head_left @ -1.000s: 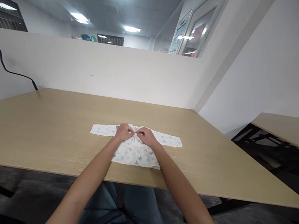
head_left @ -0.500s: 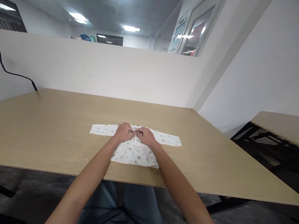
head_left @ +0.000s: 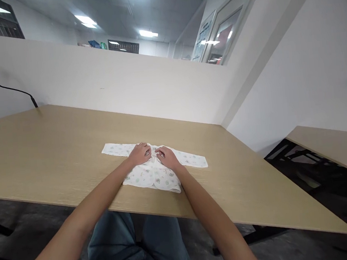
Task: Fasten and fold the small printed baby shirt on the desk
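A white long-sleeved baby shirt with small coloured prints lies with its sleeves spread to both sides. My left hand rests on its upper left front, fingers curled and closed on the cloth. Across the middle front, my right hand has bent fingers closed at the shirt's front edge. A small gap separates my hands, with a little dark mark near the neckline between them. The fingertips and the cloth under them are partly hidden.
The shirt lies on a light wooden table, near its front edge. A white partition stands along the back. At the far left hangs a black cable. Another table stands to the right.
My hands, which met in a pinch at the middle of the shirt, have drawn slightly apart. The bunched cloth between them lies flatter. The view has shifted slightly.
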The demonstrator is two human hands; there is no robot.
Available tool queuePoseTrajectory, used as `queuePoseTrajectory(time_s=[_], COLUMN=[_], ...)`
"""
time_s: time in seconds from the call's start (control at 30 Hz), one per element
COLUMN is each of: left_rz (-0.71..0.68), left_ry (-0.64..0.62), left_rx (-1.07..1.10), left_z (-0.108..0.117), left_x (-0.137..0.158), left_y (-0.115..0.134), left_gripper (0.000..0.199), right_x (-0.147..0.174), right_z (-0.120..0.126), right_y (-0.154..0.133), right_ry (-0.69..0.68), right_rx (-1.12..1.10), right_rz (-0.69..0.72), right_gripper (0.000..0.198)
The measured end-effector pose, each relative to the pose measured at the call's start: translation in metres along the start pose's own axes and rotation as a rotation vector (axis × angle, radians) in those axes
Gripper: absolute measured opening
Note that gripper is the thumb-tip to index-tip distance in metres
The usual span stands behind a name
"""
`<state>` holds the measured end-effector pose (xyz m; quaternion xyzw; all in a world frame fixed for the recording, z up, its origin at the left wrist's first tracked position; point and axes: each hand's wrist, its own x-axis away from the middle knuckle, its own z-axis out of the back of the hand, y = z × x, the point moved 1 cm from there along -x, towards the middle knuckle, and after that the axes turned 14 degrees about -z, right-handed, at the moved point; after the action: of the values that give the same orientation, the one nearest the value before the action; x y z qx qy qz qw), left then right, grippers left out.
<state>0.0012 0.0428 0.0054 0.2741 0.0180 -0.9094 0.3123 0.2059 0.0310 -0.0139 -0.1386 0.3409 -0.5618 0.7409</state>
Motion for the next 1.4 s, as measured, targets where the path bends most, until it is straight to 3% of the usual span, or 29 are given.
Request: queuePoseTrajectory(time_s=[0.13, 0.37, 0.5, 0.63, 0.87, 1.23, 1.4], left_rz=[-0.004, -0.023, -0.014, -0.039, -0.099, 0.079, 0.127], left_ry=[0.028, 0.116, 0.104, 0.067, 0.008, -0.025, -0.015], left_rx=[0.013, 0.228, 0.313, 0.338, 0.317, 0.345, 0.416], left_z=[0.003, 0.019, 0.029, 0.029, 0.018, 0.012, 0.009], left_x=[0.003, 0.013, 0.017, 0.019, 0.019, 0.015, 0.015], left_y=[-0.004, -0.002, 0.006, 0.017, 0.025, 0.028, 0.024], left_gripper=[0.019, 0.017, 0.018, 0.019, 0.017, 0.014, 0.014], right_x=[0.000, 0.007, 0.012, 0.022, 0.033, 0.029, 0.031], right_z=[0.001, 0.004, 0.004, 0.010, 0.022, 0.026, 0.029], right_y=[-0.002, -0.008, -0.012, -0.018, -0.031, -0.029, -0.032], right_ry=[-0.008, -0.039, -0.040, -0.017, -0.075, -0.175, -0.184], right_rx=[0.021, 0.117, 0.192, 0.107, -0.103, -0.074, -0.102], right_rz=[0.042, 0.082, 0.087, 0.158, 0.089, -0.057, -0.058], right_gripper=[0.025, 0.032, 0.040, 0.045, 0.016, 0.004, 0.005])
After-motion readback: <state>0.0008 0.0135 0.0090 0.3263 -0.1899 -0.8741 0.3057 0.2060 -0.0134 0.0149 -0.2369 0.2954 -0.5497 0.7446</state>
